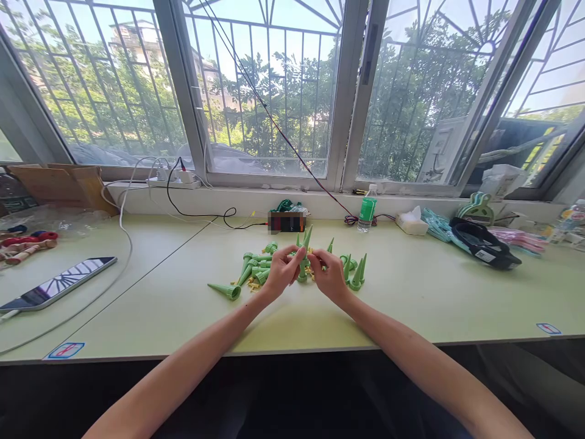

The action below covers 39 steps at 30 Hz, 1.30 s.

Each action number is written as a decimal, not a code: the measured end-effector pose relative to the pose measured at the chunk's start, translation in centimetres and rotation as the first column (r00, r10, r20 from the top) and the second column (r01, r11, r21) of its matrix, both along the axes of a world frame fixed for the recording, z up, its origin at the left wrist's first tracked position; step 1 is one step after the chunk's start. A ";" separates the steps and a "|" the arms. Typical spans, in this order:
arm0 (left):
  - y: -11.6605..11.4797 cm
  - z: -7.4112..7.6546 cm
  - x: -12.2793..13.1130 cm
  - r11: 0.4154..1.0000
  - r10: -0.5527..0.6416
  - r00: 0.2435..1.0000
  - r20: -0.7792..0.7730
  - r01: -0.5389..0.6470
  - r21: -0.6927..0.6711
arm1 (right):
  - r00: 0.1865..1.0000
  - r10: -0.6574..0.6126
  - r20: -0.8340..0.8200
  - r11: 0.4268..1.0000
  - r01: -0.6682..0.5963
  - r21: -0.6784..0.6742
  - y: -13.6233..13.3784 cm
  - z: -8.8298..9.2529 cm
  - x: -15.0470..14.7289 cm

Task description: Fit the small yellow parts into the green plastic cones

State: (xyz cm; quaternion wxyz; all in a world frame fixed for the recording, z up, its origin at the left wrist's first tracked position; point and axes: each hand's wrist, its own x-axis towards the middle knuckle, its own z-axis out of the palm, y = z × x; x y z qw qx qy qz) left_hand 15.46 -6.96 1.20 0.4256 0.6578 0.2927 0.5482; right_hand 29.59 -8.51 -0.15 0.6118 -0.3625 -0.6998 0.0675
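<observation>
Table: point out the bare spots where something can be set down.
Widest bare patch: the table right of the right hand, between the cone pile, the black device and the front edge. Also bare: between the pile and the white cable, beside the left hand. Crowded: around the green cone both hands pinch, and by the bottle at the back.

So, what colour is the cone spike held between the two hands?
Green; the head view shows the cone spike best.

One green cone spike (306, 239) held tip-up, leaning slightly right, above a loose pile of matching spikes (256, 268), most lying sideways, a few standing, mid-way along the table (411, 299).
</observation>
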 end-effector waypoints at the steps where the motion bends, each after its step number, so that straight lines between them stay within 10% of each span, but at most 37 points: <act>1: 0.0 -0.1 0.0 1.000 -0.008 1.000 0.000 0.008 -0.008 | 0.999 -0.026 0.028 0.999 0.024 0.044 0.0 0.0 0.0; 17: 0.6 -0.4 -0.4 0.991 -0.104 0.994 0.019 0.105 -0.081 | 0.943 -0.225 0.245 0.928 0.130 0.348 0.3 -0.4 -0.3; 39: 0.9 -0.7 0.0 0.957 -0.196 0.980 0.035 0.199 -0.210 | 0.977 -0.136 0.164 0.975 0.103 0.195 0.0 -0.6 -0.9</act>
